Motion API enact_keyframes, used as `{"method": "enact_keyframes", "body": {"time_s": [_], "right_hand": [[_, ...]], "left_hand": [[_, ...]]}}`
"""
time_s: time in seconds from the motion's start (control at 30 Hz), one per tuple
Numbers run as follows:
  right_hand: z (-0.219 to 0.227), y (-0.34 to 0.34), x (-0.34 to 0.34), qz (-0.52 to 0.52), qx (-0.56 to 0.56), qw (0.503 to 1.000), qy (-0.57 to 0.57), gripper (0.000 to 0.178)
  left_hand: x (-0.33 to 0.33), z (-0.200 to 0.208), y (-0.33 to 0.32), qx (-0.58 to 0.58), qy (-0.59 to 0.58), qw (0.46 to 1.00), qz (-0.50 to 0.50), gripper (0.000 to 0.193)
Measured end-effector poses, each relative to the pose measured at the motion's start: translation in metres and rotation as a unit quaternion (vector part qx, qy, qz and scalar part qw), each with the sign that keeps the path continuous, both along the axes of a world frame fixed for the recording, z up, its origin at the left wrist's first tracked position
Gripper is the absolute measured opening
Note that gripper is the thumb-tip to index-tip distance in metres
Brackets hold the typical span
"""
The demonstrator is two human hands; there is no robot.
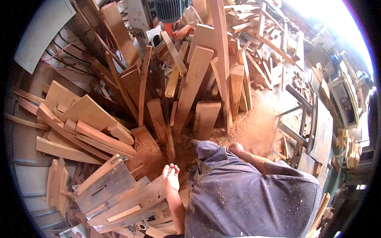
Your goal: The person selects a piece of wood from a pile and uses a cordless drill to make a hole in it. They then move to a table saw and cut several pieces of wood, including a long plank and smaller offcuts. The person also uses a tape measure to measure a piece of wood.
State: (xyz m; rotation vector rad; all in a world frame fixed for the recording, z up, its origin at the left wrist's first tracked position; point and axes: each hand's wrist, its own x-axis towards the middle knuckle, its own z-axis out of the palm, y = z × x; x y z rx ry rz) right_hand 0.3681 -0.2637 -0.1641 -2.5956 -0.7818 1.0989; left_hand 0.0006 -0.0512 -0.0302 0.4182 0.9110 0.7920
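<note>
My left hand (pixel 170 178) is raised beside the metal-topped woodworking machine (pixel 115 180). Its fingers are curled and held close together, with nothing visible in them. My right forearm comes out of the dark sleeve toward my leg, and my right hand (pixel 235 148) hangs near the knee, its fingers hidden. Close ahead of my feet, a short wide board (pixel 206 119) and a longer plank (pixel 195 85) lean upright in the sawdust. A narrow wood strip (pixel 123 213) lies across the machine top.
Stacked boards (pixel 89 115) fan out at the left. A tall plank (pixel 220 59) rises in the middle, below a motor (pixel 168 10). Loose offcuts (pixel 264 35) pile up at the back right, near a metal-framed stand (pixel 303 115). Sawdust (pixel 256 123) covers the floor; cables (pixel 65 55) hang at the left.
</note>
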Motion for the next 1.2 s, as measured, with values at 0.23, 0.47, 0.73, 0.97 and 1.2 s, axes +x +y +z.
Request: {"method": "enact_keyframes", "body": {"time_s": [0.23, 0.47, 0.73, 0.97, 1.2], "right_hand": [[-0.017, -0.047, 0.055, -0.056, -0.095, 0.992, 0.063, 0.02], [0.001, 0.02, 0.13, -0.044, 0.202, 0.978, 0.028, 0.025], [0.003, -0.055, 0.23, -0.04, 0.173, 0.982, 0.062, 0.025], [0.002, -0.082, 0.312, -0.235, 0.145, 0.955, 0.105, 0.03], [0.039, -0.105, 0.323, -0.378, 0.261, 0.884, 0.092, 0.029]], "left_hand": [[0.049, 0.016, 0.009, 0.02, 0.049, 0.998, 0.029, 0.013], [0.127, -0.011, -0.028, -0.021, 0.09, 0.996, 0.002, 0.011], [0.287, -0.003, -0.045, -0.054, 0.236, 0.97, -0.025, 0.021], [0.395, 0.023, -0.002, 0.064, 0.261, 0.954, -0.131, 0.025], [0.517, 0.063, 0.061, 0.355, 0.243, 0.867, -0.252, 0.024]]}}
